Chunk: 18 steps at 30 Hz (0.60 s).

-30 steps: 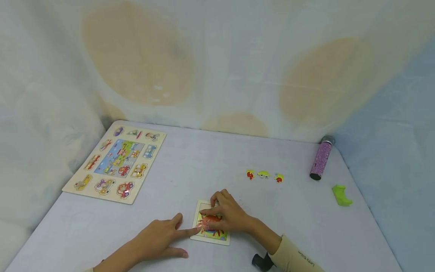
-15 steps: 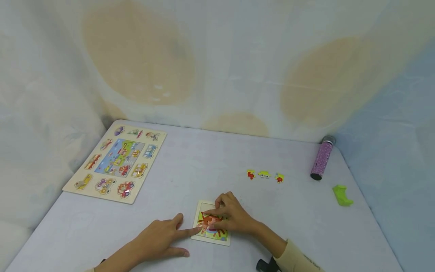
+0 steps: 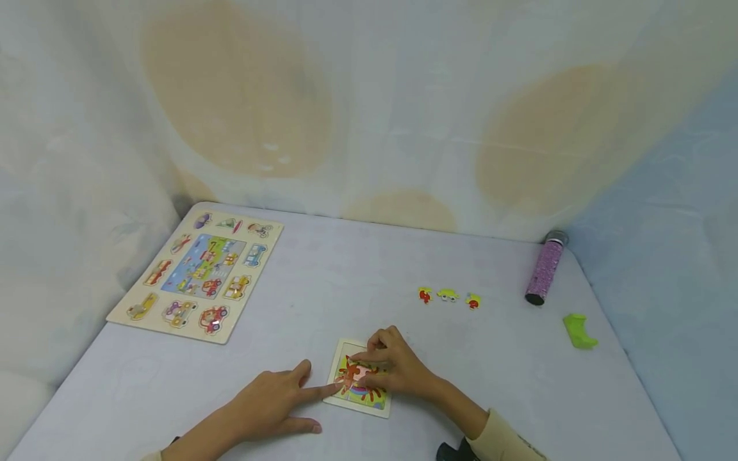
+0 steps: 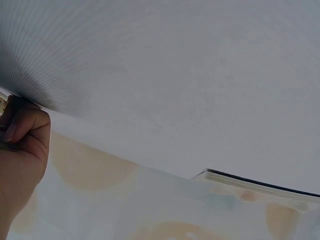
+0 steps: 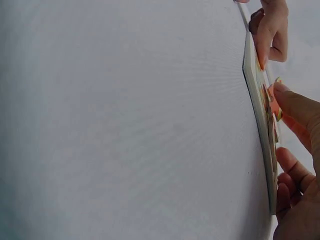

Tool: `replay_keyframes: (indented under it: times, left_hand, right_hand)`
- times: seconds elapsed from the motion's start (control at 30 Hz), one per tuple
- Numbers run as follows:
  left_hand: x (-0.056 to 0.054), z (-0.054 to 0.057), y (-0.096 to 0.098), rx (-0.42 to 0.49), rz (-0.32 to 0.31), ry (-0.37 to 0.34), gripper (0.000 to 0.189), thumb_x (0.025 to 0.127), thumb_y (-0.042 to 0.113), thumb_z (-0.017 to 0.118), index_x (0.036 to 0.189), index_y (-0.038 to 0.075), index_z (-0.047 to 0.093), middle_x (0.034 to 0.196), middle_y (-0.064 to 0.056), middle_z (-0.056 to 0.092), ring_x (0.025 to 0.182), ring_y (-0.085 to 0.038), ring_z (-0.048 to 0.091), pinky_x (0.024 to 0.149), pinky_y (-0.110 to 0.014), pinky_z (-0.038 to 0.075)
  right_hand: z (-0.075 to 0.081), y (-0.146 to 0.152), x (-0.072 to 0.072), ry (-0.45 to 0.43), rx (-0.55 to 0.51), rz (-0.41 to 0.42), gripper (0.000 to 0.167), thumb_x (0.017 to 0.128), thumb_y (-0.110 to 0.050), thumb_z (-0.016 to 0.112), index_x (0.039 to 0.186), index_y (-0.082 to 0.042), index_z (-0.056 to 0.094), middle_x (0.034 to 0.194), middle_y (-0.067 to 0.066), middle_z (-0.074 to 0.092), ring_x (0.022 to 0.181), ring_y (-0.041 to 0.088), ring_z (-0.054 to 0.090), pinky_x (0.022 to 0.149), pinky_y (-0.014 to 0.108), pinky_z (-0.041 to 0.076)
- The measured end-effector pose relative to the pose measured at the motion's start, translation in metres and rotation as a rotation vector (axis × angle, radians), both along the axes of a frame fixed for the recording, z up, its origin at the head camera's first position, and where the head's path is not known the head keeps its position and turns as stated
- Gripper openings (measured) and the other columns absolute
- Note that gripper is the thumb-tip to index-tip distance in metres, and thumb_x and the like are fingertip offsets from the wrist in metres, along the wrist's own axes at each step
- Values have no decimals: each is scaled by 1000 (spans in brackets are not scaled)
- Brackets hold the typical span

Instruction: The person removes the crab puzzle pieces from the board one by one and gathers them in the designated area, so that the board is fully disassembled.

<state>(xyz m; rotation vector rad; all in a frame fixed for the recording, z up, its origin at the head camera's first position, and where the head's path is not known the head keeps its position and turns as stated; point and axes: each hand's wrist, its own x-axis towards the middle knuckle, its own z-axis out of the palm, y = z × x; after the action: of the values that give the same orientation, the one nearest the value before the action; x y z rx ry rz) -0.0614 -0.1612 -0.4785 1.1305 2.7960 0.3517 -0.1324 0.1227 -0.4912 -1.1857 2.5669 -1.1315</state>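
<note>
A small framed jigsaw puzzle (image 3: 356, 410) with a red crab picture lies at the front middle of the table. My left hand (image 3: 271, 402) reaches in from the left, its straight index finger touching the puzzle's left part. Over the right part, my right hand (image 3: 399, 366) pinches an orange jigsaw piece (image 5: 275, 103) with yellow edges between thumb and index finger. In the right wrist view this piece stands tilted at the puzzle's surface. Fingers of the right hand cover the puzzle's upper right corner in the head view.
Behind the puzzle, three loose jigsaw pieces lie in a row, a red-and-yellow piece (image 3: 425, 295) leftmost. A large wooden peg puzzle board (image 3: 144, 324) with vehicles lies at the back left. At right are a purple glittery microphone-like cylinder (image 3: 544, 270) and a bright green curved object (image 3: 579, 331).
My right hand has shifted slightly to the right over the puzzle, uncovering more of the crab picture. The left hand keeps its place with the index finger on the puzzle.
</note>
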Motion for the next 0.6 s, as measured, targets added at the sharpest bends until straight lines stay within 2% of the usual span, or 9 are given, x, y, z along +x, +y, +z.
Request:
replay_keyframes:
  times: [0.1, 0.27, 0.4, 0.6]
  left_hand:
    - [-1, -1, -1, 39, -5, 9, 58, 89, 70, 50, 143, 47, 48, 102, 1, 49, 62, -1, 36, 55, -20, 38]
    - [-3, -1, -1, 79, 4, -25, 56, 90, 67, 54, 142, 48, 49, 99, 4, 45, 63, -1, 36, 56, -21, 39]
    - [-3, 0, -1, 69, 19, -44, 55, 89, 67, 55, 141, 49, 49, 101, 3, 46, 63, -1, 38, 57, -21, 41]
    - [-2, 0, 0, 48, 36, -52, 55, 89, 68, 54, 141, 50, 49, 102, 2, 48, 64, -1, 39, 58, -23, 42]
  right_hand:
    - [1, -1, 0, 23, 23, 3, 35, 83, -28, 80, 117, -21, 75, 101, -4, 52, 99, 12, 38, 83, 26, 35]
    - [3, -4, 0, 78, 44, -6, 32, 83, -30, 81, 114, -22, 77, 100, -5, 52, 97, 11, 38, 81, 24, 36]
    - [5, -11, -2, 156, 99, -1, 28, 84, -35, 79, 110, -25, 78, 101, -4, 52, 96, 11, 39, 80, 24, 36]
    - [10, -15, -2, 156, 138, 6, 27, 84, -36, 79, 109, -26, 78, 105, -3, 53, 98, 13, 41, 83, 26, 37]
